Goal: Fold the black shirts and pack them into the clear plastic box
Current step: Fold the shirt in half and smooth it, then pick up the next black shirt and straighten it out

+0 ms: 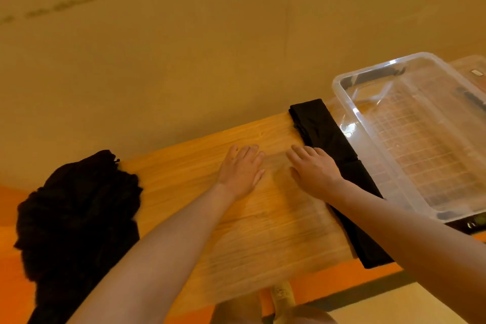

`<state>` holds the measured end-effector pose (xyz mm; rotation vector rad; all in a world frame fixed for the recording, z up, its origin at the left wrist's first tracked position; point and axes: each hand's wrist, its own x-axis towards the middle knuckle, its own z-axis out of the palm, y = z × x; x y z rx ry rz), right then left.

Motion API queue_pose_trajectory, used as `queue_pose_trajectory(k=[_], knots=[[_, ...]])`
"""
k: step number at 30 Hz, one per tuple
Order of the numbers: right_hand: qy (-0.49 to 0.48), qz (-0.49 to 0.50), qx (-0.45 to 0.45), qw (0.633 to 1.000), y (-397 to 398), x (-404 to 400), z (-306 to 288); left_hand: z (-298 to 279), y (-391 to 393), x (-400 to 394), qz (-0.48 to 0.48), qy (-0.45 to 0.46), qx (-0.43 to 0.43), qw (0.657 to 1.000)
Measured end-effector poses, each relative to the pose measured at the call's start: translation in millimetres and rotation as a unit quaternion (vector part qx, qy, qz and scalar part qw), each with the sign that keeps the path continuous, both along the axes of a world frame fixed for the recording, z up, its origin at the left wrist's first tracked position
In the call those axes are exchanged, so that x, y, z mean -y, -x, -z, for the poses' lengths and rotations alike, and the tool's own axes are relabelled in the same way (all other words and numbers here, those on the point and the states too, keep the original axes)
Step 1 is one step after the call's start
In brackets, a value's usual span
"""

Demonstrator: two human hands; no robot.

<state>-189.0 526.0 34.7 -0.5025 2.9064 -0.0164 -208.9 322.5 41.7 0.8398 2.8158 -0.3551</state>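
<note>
- The left hand (240,169) lies flat, palm down, on the wooden worktop (184,166) near the middle of its far half, fingers (249,151) straight and released, holding nothing.
- The right hand (314,171) lies just beside it, also palm down with the fingers straight and released; its outer edge meets the folded black shirt (319,126), though whether it presses on the cloth cannot be told.
- Between and below the two hands the wood looks pale and streaked, as if a thin clear sheet lay there; what it is cannot be told.
- The folded black shirt runs as a long narrow strip along the right side of the worktop, from the far edge to the near edge, partly hidden under the right forearm.
- The clear plastic box (344,102) stands just right of that strip, at the worktop's right end, open at the top. Its near long wall touches or almost touches the shirt. A grid pattern shows through its floor, and no black cloth is seen inside it.
- A clear lid (470,66) with a dark latch shows behind and under the box at the far right.
- A crumpled heap of black shirts (79,208) sits at the left end of the worktop and hangs over its left edge, well apart from both hands.
- A plain tan wall (184,47) rises behind the far edge.
</note>
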Motion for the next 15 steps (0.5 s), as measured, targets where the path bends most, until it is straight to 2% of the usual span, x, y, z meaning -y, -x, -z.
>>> queue_pose_trajectory(k=[6,15], knots=[[-0.021,-0.090,-0.010,0.996,3,39,-23,-9,-42,38,-0.155,-0.043,-0.003,0.987],[-0.015,-0.234,-0.023,0.972,-10,121,-33,-10,-127,102,-0.305,-0.088,-0.009,0.948]])
